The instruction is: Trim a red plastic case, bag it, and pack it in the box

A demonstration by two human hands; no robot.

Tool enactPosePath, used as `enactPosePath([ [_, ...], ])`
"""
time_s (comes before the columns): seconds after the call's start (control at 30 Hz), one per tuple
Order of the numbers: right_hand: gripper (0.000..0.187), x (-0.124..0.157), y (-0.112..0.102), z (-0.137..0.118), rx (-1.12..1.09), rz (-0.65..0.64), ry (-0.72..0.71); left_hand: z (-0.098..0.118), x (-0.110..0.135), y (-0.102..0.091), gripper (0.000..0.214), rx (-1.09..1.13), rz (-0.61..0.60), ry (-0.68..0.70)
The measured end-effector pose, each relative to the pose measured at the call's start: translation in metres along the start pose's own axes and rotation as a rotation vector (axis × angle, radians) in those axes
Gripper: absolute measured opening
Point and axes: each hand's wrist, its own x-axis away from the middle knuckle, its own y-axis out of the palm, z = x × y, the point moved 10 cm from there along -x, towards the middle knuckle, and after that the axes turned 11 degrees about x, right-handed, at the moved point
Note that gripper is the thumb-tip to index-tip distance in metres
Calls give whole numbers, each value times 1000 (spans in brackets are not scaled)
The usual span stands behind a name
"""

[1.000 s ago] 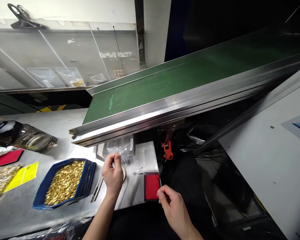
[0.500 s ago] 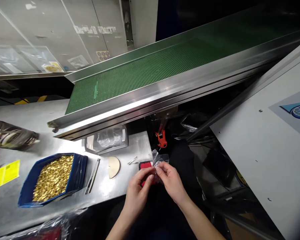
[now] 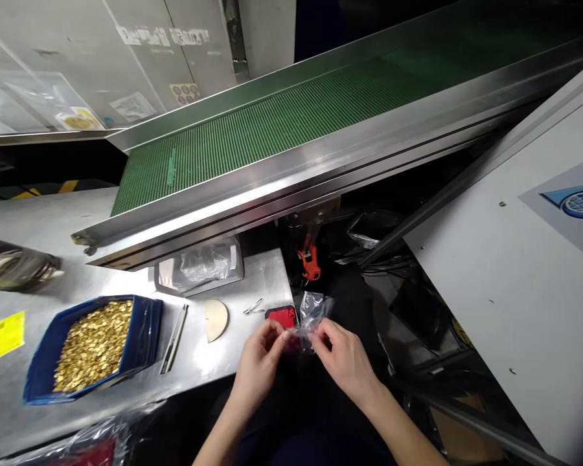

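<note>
A small clear plastic bag (image 3: 313, 310) hangs between my two hands, just off the table's right corner. My left hand (image 3: 261, 353) pinches one side of it between thumb and forefinger. On the other side, my right hand (image 3: 342, 355) grips the plastic with its fingertips. Directly behind my left fingers lies a red and black object (image 3: 282, 316) at the table edge, partly covered by the hand. To its left rest nail clippers (image 3: 253, 307) and a pale half-round disc (image 3: 216, 320).
A blue bin (image 3: 146, 333) of small gold-coloured pieces stands on the metal table, beside a cutter knife (image 3: 175, 340). The green conveyor belt (image 3: 252, 129) slopes overhead, with a grey tray (image 3: 199, 285) of clear bags below it. A bottle (image 3: 17, 264) lies at left.
My hands have drawn slightly apart, with the plastic stretched between them. More of the red and black object shows now. The view has shifted a little.
</note>
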Motion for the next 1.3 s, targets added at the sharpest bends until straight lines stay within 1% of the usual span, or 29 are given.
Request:
enactPosePath([
  [0.07, 19, 1, -3, -3, 116, 64, -10, -4, -1, 0, 32, 117, -3, -53],
  [0.1, 17, 0, -3, -2, 126, 74, 8, -6, 0, 2, 31, 170, -7, -83],
  [0.2, 9, -3, 3, 4, 20, 61, 107, -13, 3, 7, 30, 286, -7, -150],
  [0.27, 6, -5, 8, 10, -116, 34, 175, -15, 6, 12, 32, 294, -45, -167],
  [0.33, 6, -5, 16, 12, -299, -27, 223, -11, 8, 11, 35, 106, -63, -92],
  [0.37, 7, -4, 22, 11, -387, -75, 231, -6, 8, 7, 34, -38, -39, -30],
  [0.43, 11, 0, 34, 4, -458, -187, 206, 5, 8, -5, 27, -308, 83, 99],
  [0.47, 11, 3, 38, 0, -402, -226, 186, 10, 9, -14, 23, -388, 171, 144],
  [0.5, 11, 6, 39, -2, -281, -243, 171, 14, 10, -22, 20, -431, 252, 174],
  [0.57, 11, 9, 37, -2, 61, -218, 162, 23, 13, -35, 17, -479, 390, 225],
  [0.6, 16, 10, 33, -3, 222, -180, 154, 28, 16, -40, 16, -500, 449, 255],
  [0.63, 23, 8, 29, -7, 340, -137, 130, 32, 18, -43, 16, -517, 482, 281],
  [0.67, 29, 6, 25, -12, 398, -96, 96, 35, 20, -43, 14, -531, 482, 298],
  [0.7, 31, 2, 22, -18, 399, -62, 66, 35, 21, -41, 12, -540, 444, 295],
  [0.73, 27, -2, 19, -21, 351, -36, 55, 32, 20, -37, 11, -540, 372, 268],
  [0.77, 19, -7, 15, -22, 268, -24, 66, 27, 20, -33, 11, -523, 276, 220],
  [0.8, 10, -12, 13, -21, 164, -31, 93, 19, 22, -29, 11, -486, 172, 155],
  [0.83, 8, -16, 13, -18, 48, -63, 116, 10, 26, -27, 12, -425, 76, 79],
  [0.87, 8, -18, 16, -18, -76, -134, 113, 1, 31, -26, 16, -342, -1, 0],
  [0.9, 6, -18, 23, -21, -201, -250, 77, -6, 38, -29, 23, -247, -46, -69],
  [0.93, 19, -13, 33, -25, -323, -396, 24, -12, 46, -35, 30, -153, -51, -124],
  [0.97, 36, -4, 43, -29, -431, -549, -18, -18, 53, -45, 36, -71, -20, -169],
  [1.0, 48, 7, 52, -28, -519, -677, -16, -23, 59, -58, 41, -10, 41, -201],
  [1.03, 49, 17, 62, -21, -579, -758, 33, -28, 65, -73, 45, 27, 119, -218],
  [1.07, 43, 25, 71, -10, -611, -783, 117, -32, 71, -88, 48, 38, 206, -220],
  [1.1, 37, 31, 80, 1, -625, -759, 214, -35, 75, -102, 50, 34, 289, -210],
  [1.17, 43, 40, 99, 15, -633, -665, 350, -37, 81, -122, 52, 0, 415, -174],
  [1.23, 51, 47, 120, 16, -718, -582, 445, -36, 80, -131, 52, -71, 495, -122],
  [1.3, 54, 51, 138, 14, -891, -497, 581, -30, 75, -131, 51, -185, 529, -67],
])
